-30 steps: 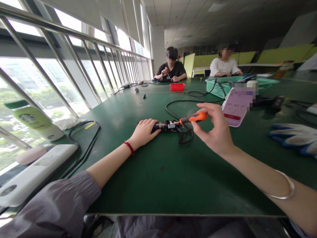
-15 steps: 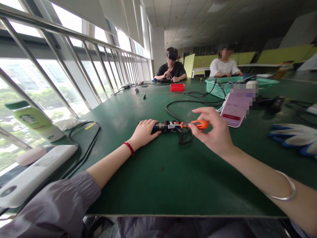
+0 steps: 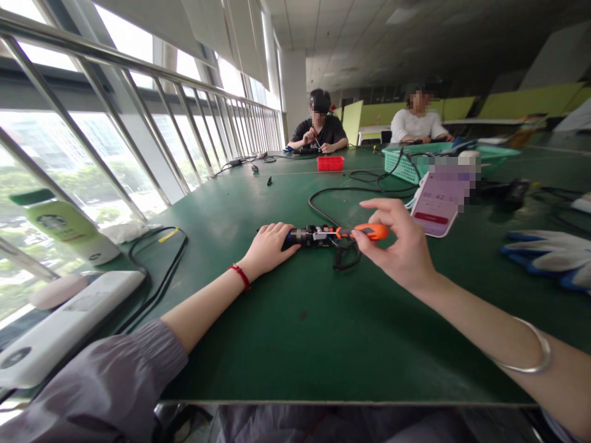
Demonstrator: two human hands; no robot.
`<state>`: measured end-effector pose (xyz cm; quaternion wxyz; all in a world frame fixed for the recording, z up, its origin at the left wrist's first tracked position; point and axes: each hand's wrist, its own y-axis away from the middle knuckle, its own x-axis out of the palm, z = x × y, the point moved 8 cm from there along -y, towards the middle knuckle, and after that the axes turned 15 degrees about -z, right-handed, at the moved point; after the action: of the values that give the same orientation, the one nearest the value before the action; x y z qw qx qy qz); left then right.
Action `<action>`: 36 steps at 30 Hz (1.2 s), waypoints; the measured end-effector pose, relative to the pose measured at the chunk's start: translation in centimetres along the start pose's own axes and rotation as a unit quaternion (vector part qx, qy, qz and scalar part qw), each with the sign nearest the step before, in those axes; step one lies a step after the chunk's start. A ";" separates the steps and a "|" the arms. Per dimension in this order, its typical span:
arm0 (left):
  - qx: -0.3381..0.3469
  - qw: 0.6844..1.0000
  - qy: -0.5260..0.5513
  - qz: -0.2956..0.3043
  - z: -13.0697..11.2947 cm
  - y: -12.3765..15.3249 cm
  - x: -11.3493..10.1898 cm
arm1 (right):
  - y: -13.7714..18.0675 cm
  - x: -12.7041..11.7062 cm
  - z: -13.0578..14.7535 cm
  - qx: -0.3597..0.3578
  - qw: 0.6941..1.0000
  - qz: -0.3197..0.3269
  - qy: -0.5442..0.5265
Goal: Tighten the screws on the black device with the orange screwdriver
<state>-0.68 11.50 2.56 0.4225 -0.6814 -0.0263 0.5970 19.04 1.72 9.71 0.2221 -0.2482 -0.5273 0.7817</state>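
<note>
My left hand (image 3: 272, 244) is closed over the left end of a dark, tube-shaped power tool (image 3: 302, 236) lying on the green table. The right part of its body is uncovered, with wires and inner parts showing, and a black cord comes off that end. In my right hand (image 3: 397, 243), thumb and fingers pinch the orange and grey handle of a screwdriver (image 3: 375, 231). Its shaft lies nearly level, pointing left into the uncovered part. Exactly what the tip touches is too small to tell.
A phone (image 3: 436, 206) leans beyond my right hand, before a teal basket (image 3: 399, 165). Gloves (image 3: 549, 255) lie at right, a red bin (image 3: 330, 163) farther back. A bottle (image 3: 64, 227) and white device (image 3: 69, 326) stand left. Two people (image 3: 318, 129) sit across the table (image 3: 277, 344).
</note>
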 end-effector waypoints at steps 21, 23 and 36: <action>-0.006 1.000 0.015 -0.002 0.0 0.0 -0.2 | 0.2 0.1 0.1 -0.001 1.000 0.007 -0.002; -0.007 1.000 0.013 -0.003 0.0 0.0 -0.2 | 0.2 -0.1 0.3 -0.017 1.000 -0.011 -0.010; -0.003 1.000 0.009 -0.004 0.0 0.0 -0.2 | 0.2 -0.2 0.2 -0.005 1.000 -0.020 -0.015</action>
<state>-0.74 11.38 2.70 0.4227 -0.6881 -0.0272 0.5892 19.07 1.43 9.64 0.2289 -0.2270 -0.5393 0.7780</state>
